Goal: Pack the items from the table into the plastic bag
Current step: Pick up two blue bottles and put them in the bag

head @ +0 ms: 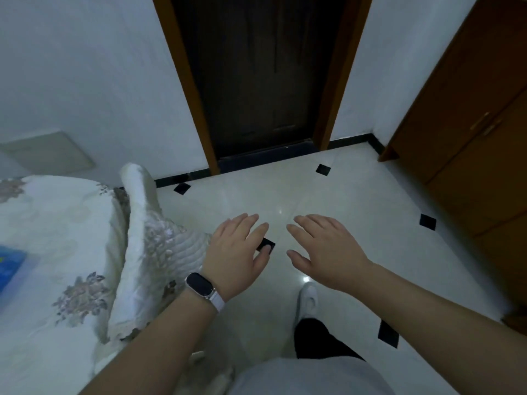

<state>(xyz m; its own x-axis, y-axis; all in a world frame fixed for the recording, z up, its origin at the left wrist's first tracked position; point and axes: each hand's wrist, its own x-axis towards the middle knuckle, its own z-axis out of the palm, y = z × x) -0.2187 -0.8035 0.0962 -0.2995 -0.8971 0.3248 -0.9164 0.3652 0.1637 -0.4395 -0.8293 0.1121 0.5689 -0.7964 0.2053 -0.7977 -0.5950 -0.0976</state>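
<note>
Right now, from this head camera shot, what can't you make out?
1. Head view: the blue item on the bed is cut off by the left edge; unidentifiable.
2. Head view: no table or plastic bag shows anywhere in frame.
3. Head view: the left hand covers part of a black floor tile.

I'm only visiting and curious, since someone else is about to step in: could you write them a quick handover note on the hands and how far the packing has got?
Left hand: open, fingers straight, palm down, holding nothing; black-faced watch on a white strap at its wrist.
Right hand: open, palm down, empty.
Both hover over the glossy white tiled floor before a dark wooden door.
Job's things: no table, plastic bag or items in view; a flat blue thing lies on the white floral quilt at the left edge, too cropped to identify.
Done: nothing that shows. Left: all the packing.
</note>
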